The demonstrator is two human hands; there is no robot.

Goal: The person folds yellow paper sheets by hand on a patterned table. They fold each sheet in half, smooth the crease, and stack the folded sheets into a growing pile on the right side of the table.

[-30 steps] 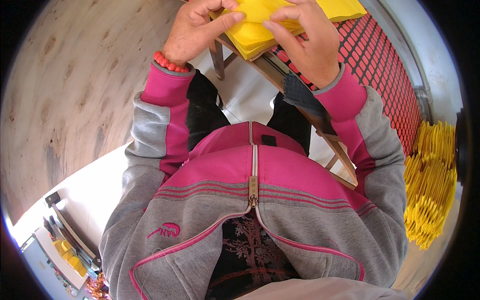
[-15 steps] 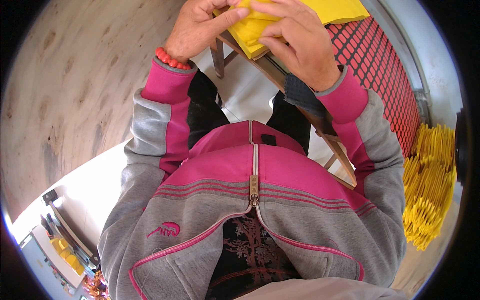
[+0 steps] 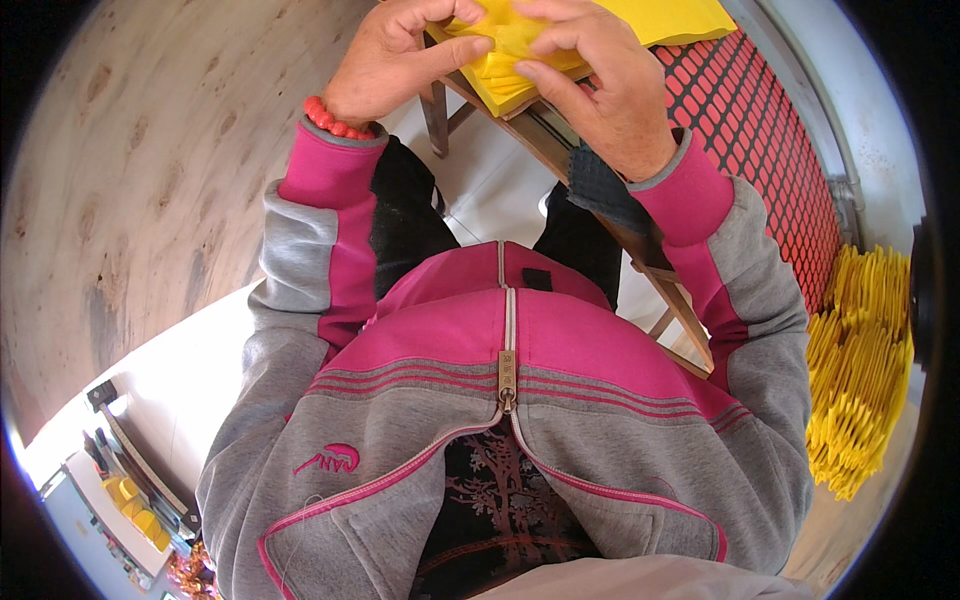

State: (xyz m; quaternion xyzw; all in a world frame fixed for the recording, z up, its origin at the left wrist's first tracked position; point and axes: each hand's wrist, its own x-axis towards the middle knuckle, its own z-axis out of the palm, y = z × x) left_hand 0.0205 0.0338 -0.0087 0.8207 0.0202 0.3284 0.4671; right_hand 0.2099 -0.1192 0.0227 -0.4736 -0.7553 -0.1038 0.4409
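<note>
Both hands work at the near edge of a small wooden bench (image 3: pixel 560 150), folding a thin yellow paper sheet (image 3: pixel 520 45) that lies on top of a stack of like yellow sheets (image 3: pixel 680 15) reaching toward the bench's far edge. The left hand (image 3: pixel 395 65), with an orange bead bracelet (image 3: pixel 335 120) at its wrist, has its fingers curled and its thumb stretched flat across the paper, pressing it down. The right hand (image 3: pixel 600 85) is bunched, thumb and fingertips pinching a raised fold of the same sheet, just beside the left thumb. Judging from the grip, the step in hand is creasing the sheet; the next move would call for holding the fold pinned with the left thumb while the right fingers run the crease flat, keeping the edges aligned. Beyond the bench's right edge stands a red mesh crate (image 3: pixel 770 130); what it holds cannot be made out. Lower on the right, on the floor, lies a heap of folded yellow paper pieces (image 3: pixel 860 370), packed in rows, in no container. Pink and grey jacket sleeves (image 3: pixel 300 260) fill the middle of the view.
</note>
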